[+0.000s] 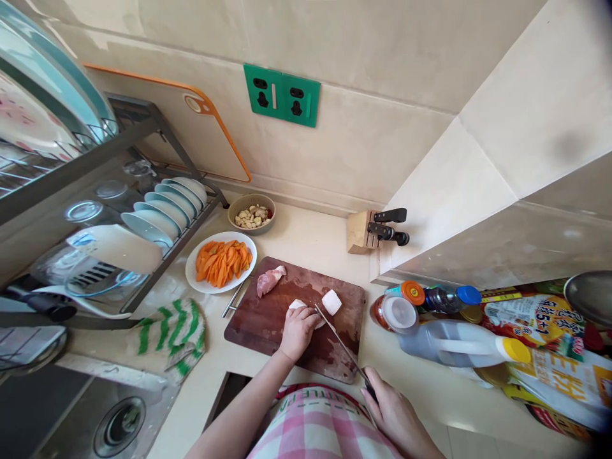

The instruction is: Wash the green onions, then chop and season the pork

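Observation:
My left hand (297, 335) presses its curled fingers down on a white food piece (296, 305), which lies on a dark red-brown cutting board (255, 325). The fingers cover most of that piece. In my right hand (396, 411) is the black handle of a knife (345, 348). Its blade slants over the board, with the tip close to my left fingers. Just beyond the tip sits another white chunk (331, 302), apart from both hands. A piece of raw pink meat (271, 281) rests near the board's far left corner.
Left of the board are a white plate (190, 273) of orange carrot slices (222, 262), a bowl (233, 220) of garlic cloves, a striped cloth (174, 335), a dish rack (138, 143) and a sink (71, 421). A knife block (357, 232) stands behind; bottles (454, 344) and packets crowd the right.

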Action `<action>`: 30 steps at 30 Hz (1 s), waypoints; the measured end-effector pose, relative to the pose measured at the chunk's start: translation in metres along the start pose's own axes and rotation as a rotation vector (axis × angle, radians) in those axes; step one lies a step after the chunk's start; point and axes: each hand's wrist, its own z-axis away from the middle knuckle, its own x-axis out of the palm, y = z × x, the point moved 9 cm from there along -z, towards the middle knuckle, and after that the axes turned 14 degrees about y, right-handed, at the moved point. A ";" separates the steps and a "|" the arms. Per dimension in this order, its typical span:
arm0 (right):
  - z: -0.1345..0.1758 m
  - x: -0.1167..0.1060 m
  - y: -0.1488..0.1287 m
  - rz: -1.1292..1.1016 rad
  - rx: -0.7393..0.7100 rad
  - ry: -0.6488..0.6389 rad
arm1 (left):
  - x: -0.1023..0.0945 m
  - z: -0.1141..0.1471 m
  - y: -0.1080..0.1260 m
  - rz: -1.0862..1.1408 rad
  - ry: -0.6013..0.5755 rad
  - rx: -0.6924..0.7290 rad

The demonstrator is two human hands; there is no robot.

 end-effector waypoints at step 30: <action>-0.039 0.011 -0.022 0.046 -0.044 0.108 | -0.003 0.007 -0.002 0.010 -0.016 0.001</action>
